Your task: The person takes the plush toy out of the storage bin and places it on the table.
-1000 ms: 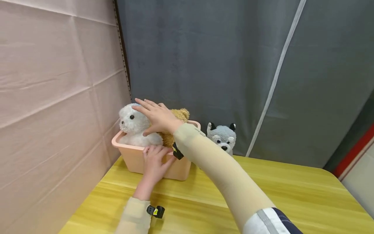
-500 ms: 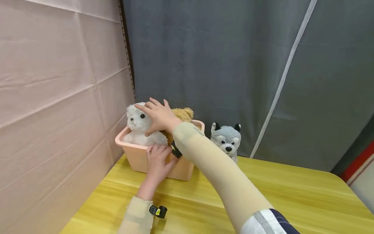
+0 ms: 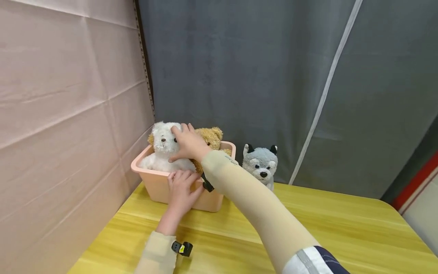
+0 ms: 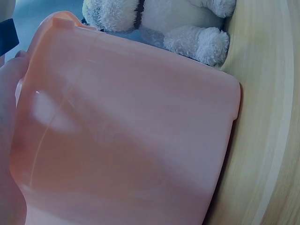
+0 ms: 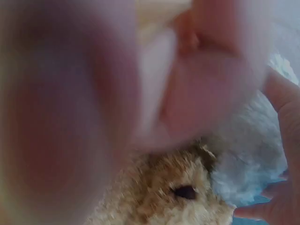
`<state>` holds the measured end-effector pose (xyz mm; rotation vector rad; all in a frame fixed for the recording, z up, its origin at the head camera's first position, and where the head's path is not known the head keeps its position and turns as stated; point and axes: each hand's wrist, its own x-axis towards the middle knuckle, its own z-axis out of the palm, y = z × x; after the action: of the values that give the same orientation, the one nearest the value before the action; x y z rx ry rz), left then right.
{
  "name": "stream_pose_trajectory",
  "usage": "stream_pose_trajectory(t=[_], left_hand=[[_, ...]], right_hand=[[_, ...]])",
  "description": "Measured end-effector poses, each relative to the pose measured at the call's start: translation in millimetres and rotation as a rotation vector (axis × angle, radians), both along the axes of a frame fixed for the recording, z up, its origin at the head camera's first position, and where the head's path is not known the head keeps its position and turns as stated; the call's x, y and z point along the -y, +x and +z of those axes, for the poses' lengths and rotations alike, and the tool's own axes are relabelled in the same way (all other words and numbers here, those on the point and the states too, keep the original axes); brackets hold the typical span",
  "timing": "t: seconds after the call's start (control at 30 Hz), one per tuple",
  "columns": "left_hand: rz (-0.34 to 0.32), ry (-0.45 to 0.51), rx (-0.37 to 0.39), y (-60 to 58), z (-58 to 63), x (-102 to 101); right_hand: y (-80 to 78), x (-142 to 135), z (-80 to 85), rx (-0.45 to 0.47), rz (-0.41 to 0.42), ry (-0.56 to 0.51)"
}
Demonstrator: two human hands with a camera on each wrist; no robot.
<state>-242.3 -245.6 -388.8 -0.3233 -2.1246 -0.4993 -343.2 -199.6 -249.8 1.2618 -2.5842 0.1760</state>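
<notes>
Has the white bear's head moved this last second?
Yes: the white bear's head has shifted right relative to the bin in the head view and turned toward the camera.

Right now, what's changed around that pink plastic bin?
The fluffy white plush toy has turned its face from picture left toward the camera; the right hand has curled its spread fingers in. The left hand on the bin and grey husky plush stayed.

In front of me a yellow wood-grained table runs back to a dark grey curtain, crossed by a slanting white strip. Pale pink creased cloth lines its left edge; beyond the rounded far right corner I see a red band.
</notes>
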Motion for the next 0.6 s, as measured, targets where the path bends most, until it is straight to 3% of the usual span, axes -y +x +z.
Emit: stream_pose_trajectory(t=[0.2, 0.37, 0.47, 0.6], left_hand=[[-0.004, 0.0, -0.016, -1.3, -1.9, -1.1], [-0.011, -0.006, -0.026, -3.4, -0.1, -2.6], [-0.013, -0.012, -0.033, -4.0, 0.4, -1.8], [-0.018, -0.014, -0.057, -3.6, -0.5, 1.3]], right_hand=[[-0.1, 1.6, -10.3, 0.017, -0.011, -0.087], [-4.4, -2.8, -13.3, -0.029, -0.037, -0.082], [-5.1, -3.7, -11.7, -0.031, 0.009, -0.084], [-1.6, -0.3, -6.2, 0.037, 0.125, -0.101]])
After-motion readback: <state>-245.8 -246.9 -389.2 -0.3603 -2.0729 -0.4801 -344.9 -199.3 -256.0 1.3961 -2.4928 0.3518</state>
